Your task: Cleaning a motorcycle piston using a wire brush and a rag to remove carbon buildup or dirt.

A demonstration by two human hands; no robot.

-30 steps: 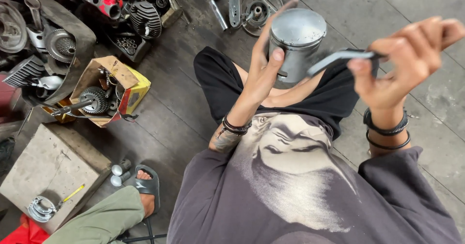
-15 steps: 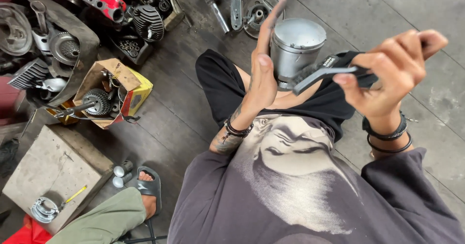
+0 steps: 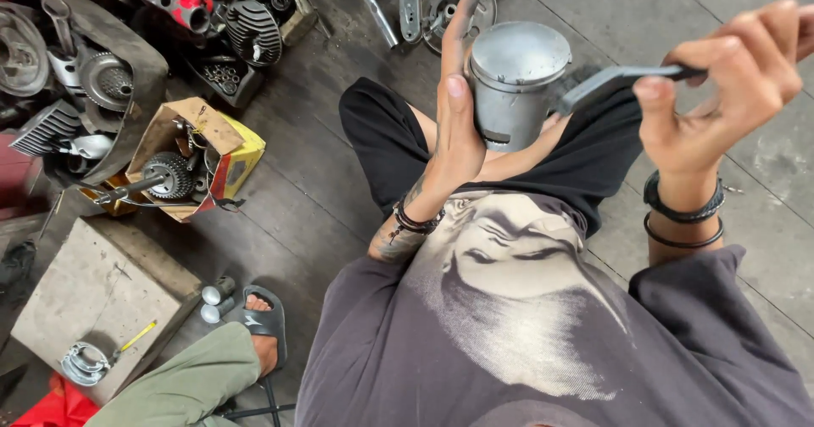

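Observation:
My left hand (image 3: 455, 109) holds a grey metal piston (image 3: 515, 83) upright in front of my chest, fingers stretched up along its left side. My right hand (image 3: 736, 75) grips a dark metal rod-like tool (image 3: 619, 83) whose left end touches the piston's right side. Both wrists wear black bands. Below them are my black shorts and grey printed shirt.
A torn cardboard box (image 3: 193, 157) with a gear shaft lies on the dark floor at left, beside engine parts (image 3: 76, 79) and a finned cylinder (image 3: 251, 30). A concrete block (image 3: 89, 295) carries a metal ring. Another person's sandalled foot (image 3: 263, 334) and green trouser leg are at lower left.
The piston and both hands have shifted slightly; my right hand has risen and the tool's end now rests against the piston's side.

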